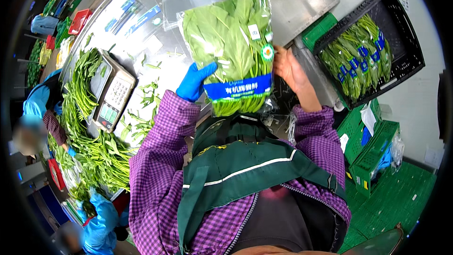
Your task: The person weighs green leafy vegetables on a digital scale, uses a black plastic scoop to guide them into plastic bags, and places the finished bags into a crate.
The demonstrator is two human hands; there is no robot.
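Observation:
A clear plastic bag of leafy green vegetables [230, 53] with a blue printed band is held up before me, leaves away from me and cut stems towards me. My left hand [196, 81], in a blue glove, grips its left edge with the thumb on the front. My bare right hand [288, 67] is at the bag's right edge; its fingertips are partly hidden behind the bag. Left of them, a digital scale [115, 94] stands on the metal table [170, 67], with loose green stems [85, 81] on and beside it.
A black crate [403, 60] with several packed vegetable bags stands at the right, above green crates [375, 156]. Empty printed bags [141, 17] lie on the table's far part. Co-workers in blue sleeves [102, 219] handle greens at the left.

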